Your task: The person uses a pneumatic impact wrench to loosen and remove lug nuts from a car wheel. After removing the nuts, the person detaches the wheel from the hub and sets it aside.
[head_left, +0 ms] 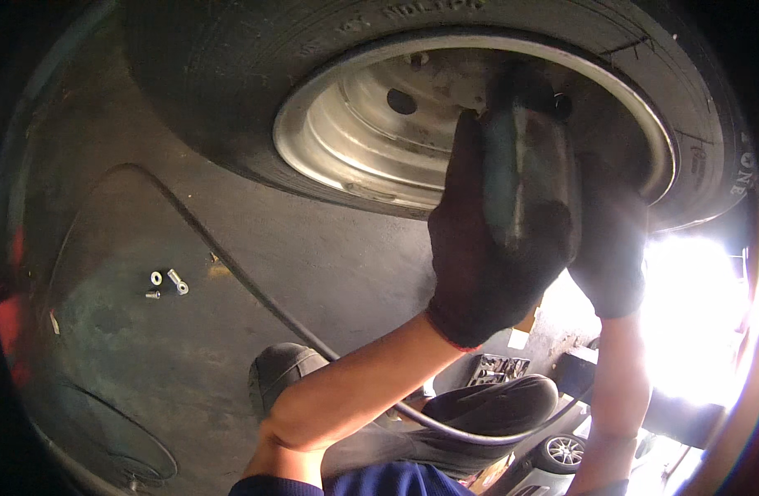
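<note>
Head view: gripping a dark grey-green, blocky tool with a worn, metal-looking body (pixel 524 178) in the dark-gloved left hand (pixel 487 269), closed around the lower left of the casing with one finger laid up along the side; cannot tell the grasp of the dark-gloved right hand (pixel 611 256), set close on the right, fingers lost in shadow. Held between and ahead of both hands, nearer to the left, and crossing the near edge of a dished, silver steel wheel rim (pixel 355 157), right of the middle, inside a large black rubber tyre (pixel 222 99). Pointing away from the body, into the wheel, long axis running nearly straight up the view with the far end slightly left. Impossible to tell, in deep shadow, whether touching the wheel's inner face. Lying loose on the dark grey floor (pixel 131 364), well left of the hands: small silver metal fasteners (pixel 179 283), near a looping black hose (pixel 255 292).
</note>
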Available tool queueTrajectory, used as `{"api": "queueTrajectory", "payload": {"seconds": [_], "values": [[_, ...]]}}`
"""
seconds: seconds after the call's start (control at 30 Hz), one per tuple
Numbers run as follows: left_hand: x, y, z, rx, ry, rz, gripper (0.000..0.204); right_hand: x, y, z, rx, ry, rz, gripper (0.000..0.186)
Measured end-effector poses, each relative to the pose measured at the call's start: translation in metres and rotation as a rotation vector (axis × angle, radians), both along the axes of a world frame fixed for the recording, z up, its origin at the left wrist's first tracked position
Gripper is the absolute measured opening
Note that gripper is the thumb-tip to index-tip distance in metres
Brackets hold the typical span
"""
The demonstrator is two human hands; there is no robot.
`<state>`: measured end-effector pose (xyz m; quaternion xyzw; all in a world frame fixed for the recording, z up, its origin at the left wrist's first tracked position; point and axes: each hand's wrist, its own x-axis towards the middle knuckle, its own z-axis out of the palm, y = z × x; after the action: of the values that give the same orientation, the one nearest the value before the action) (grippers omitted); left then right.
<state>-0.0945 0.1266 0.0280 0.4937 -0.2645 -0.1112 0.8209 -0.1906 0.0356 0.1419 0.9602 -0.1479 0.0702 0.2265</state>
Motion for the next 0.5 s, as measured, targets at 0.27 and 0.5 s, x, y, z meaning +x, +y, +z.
{"api": "queueTrajectory", "payload": {"seconds": [0.27, 0.5], "values": [[0.0012, -0.0029, -0.0013, -0.053, 0.116, -0.036, 0.085, 0.0020, 0.0002, 0.0023, -0.059, 0.008, 0.042, 0.052], [-0.0047, -0.0056, -0.0008, -0.140, 0.237, -0.078, 0.086, 0.0037, 0.0034, 0.0028, -0.038, 0.014, -0.030, 0.051]]}}
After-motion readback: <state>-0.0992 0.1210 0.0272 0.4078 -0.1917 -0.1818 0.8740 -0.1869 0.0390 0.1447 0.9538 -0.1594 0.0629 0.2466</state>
